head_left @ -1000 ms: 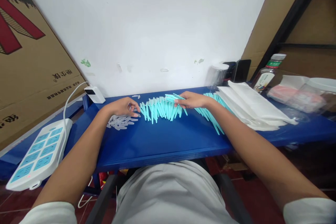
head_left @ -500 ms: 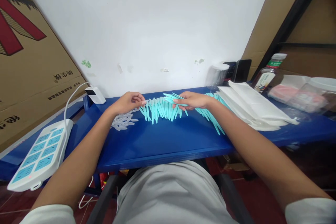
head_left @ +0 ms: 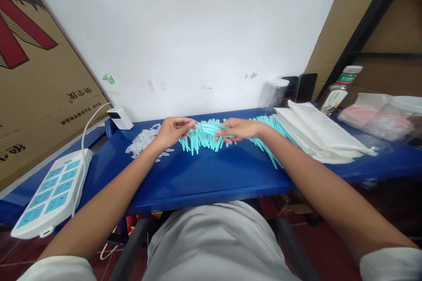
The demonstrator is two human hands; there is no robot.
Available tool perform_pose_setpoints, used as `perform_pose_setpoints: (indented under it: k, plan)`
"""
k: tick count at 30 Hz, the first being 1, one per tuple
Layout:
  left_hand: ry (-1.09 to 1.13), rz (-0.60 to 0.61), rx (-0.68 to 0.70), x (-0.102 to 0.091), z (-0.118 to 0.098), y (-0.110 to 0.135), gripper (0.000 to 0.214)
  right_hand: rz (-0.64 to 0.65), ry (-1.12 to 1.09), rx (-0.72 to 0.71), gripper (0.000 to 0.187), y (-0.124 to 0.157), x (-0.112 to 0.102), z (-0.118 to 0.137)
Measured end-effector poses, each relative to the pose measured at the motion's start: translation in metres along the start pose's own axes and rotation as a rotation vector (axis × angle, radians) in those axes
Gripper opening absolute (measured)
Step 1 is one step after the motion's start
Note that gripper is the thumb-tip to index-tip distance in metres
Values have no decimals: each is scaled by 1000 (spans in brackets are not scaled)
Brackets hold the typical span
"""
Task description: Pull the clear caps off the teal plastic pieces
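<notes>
A long row of turquoise plastic sticks (head_left: 201, 139) lies across the back of the blue table (head_left: 204, 175). My right hand (head_left: 238, 130) is closed round a bundle of these turquoise sticks, held just above the row. My left hand (head_left: 174, 129) pinches a small clear plastic cap against the left tip of that bundle. A heap of clear plastic caps (head_left: 142, 141) lies on the table to the left of my left hand.
A stack of white bags (head_left: 316, 134) lies at the right, with more turquoise sticks (head_left: 267, 140) beside it. Behind stand a clear jar (head_left: 273, 93), a bottle (head_left: 338, 92) and plastic tubs (head_left: 379, 118). A white power strip (head_left: 49, 193) and charger (head_left: 118, 118) sit at left.
My left hand left the heap of clear caps and moved right to the tip of the bundle in my right hand. My right hand stayed in place.
</notes>
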State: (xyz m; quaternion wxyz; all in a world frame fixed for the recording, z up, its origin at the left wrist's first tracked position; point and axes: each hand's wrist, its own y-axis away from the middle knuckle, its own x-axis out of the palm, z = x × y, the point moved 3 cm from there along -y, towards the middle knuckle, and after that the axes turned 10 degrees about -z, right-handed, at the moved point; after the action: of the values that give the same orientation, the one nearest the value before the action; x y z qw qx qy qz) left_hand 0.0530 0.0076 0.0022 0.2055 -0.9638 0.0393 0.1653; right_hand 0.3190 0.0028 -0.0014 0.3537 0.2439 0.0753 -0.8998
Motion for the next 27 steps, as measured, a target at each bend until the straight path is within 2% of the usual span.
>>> perform_pose_setpoints:
  k: [4,8,20,27]
  plan:
    - [9,-14,1,2,-3,2,49,17,-2,-2,62,0,2,1]
    - [-38,23,10,3,-7,4,46,25,-5,6,62,1,3,1]
    - [-90,56,-7,-1,-4,2,49,36,2,-1,63,1,2,1]
    - [-83,105,7,3,-3,4,48,71,-26,-11,63,0,4,0]
